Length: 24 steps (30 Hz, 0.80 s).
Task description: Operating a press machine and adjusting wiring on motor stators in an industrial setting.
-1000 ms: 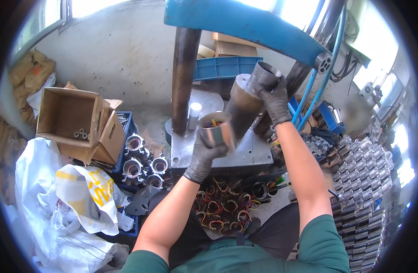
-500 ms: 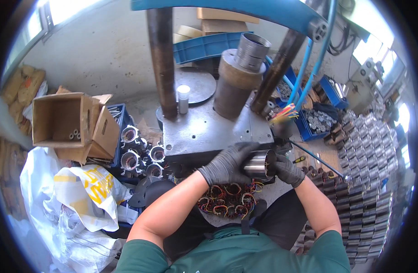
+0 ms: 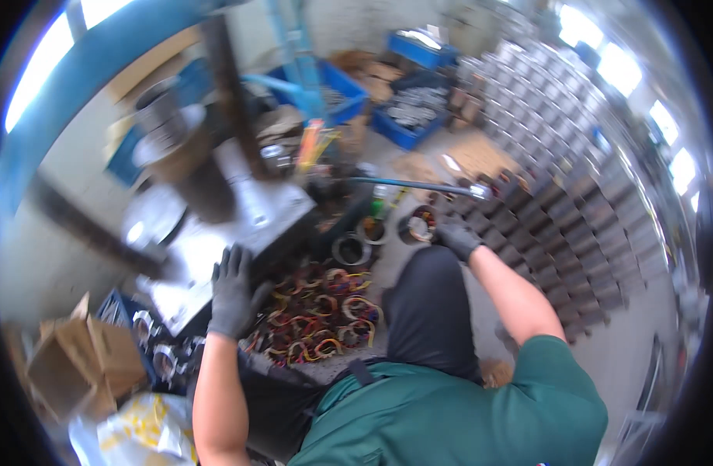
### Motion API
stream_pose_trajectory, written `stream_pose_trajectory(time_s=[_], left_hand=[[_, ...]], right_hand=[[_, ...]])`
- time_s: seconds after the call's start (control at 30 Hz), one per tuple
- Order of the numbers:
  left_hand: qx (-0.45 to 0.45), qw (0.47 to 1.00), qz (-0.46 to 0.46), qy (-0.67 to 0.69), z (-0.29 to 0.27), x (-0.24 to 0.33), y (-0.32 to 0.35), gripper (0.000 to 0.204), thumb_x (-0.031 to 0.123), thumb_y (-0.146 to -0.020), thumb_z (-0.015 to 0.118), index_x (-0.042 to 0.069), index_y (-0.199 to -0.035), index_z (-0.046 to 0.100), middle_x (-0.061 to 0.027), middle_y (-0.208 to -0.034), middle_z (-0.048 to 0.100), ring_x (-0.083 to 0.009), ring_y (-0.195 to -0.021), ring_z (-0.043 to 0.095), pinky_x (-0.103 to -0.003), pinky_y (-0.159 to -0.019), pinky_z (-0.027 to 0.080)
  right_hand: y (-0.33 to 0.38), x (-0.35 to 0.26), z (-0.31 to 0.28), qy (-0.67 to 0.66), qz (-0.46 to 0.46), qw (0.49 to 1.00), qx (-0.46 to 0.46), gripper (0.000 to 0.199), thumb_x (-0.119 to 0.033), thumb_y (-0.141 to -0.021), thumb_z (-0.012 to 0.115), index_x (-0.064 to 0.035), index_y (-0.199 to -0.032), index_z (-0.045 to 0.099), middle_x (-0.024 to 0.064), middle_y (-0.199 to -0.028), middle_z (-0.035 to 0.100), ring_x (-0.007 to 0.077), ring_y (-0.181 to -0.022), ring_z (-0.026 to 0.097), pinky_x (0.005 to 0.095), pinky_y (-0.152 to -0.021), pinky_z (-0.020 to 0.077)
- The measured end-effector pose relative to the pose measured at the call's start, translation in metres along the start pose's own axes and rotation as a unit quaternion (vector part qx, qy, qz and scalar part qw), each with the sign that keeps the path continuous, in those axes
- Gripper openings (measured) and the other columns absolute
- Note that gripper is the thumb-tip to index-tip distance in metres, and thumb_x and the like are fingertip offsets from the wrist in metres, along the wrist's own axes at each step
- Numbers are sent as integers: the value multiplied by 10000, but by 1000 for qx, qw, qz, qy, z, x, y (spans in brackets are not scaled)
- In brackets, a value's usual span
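In a dark grey glove, my left hand (image 3: 232, 293) is open with fingers apart, at the near edge of the press's steel table (image 3: 282, 208), holding nothing. To the right, my right hand (image 3: 457, 238), gloved too, is closed at the side of a metal cylinder (image 3: 405, 230), with its open end showing and something coppery or reddish inside. Motion blur softens the fingertips. Below and between my hands, several wound stator cores with coloured wires (image 3: 317, 318) lie packed together. A bare metal ring (image 3: 350, 249) lies beyond them.
Stacked metal cylinders (image 3: 542, 225) form a wall at the right. A long blue-handled bar (image 3: 418, 185) juts from the press toward them. Blue crates of metal parts (image 3: 407, 116) stand behind. At the lower left are a cardboard box (image 3: 85, 357) and a white bag (image 3: 150, 427).
My view has turned right. My left hand has let go of the shiny cylinder and opened. My right hand has moved away from it to the right, toward the stacked cylinders, with a cylinder.
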<state>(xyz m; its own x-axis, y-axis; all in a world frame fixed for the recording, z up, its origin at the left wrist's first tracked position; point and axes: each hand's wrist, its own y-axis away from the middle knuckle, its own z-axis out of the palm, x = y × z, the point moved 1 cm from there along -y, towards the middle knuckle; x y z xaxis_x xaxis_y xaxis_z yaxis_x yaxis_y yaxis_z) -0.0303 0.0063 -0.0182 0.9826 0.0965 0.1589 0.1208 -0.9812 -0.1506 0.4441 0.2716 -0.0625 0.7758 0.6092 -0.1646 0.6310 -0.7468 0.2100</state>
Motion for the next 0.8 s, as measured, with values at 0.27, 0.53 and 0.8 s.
stream_pose_trajectory(time_s=[0.27,0.53,0.8], left_hand=[[72,969,217,92,10,69,-15,736,246,-779,812,118,-1458,559,-186,-1528,509,-441,-1463,418,-588,-1223,294],[68,997,23,-39,41,-6,-57,799,451,-974,636,56,-1616,370,-264,-1627,397,-471,-1498,357,-558,-1241,282],[-35,968,235,81,53,68,-3,609,213,-876,746,67,-1435,552,-222,-1414,588,-457,-1304,537,-528,-1106,427]], right_hand=[[126,33,134,-682,424,574,158,188,-155,-896,572,-59,-1056,598,101,-724,632,202,-526,567,381,-471,502],[241,75,291,-756,557,275,207,76,-177,-929,556,-169,-996,589,42,-676,563,204,-524,510,390,-500,430],[294,119,390,-680,654,152,294,151,-273,-1027,539,-216,-1092,662,42,-777,641,251,-635,632,491,-638,553]])
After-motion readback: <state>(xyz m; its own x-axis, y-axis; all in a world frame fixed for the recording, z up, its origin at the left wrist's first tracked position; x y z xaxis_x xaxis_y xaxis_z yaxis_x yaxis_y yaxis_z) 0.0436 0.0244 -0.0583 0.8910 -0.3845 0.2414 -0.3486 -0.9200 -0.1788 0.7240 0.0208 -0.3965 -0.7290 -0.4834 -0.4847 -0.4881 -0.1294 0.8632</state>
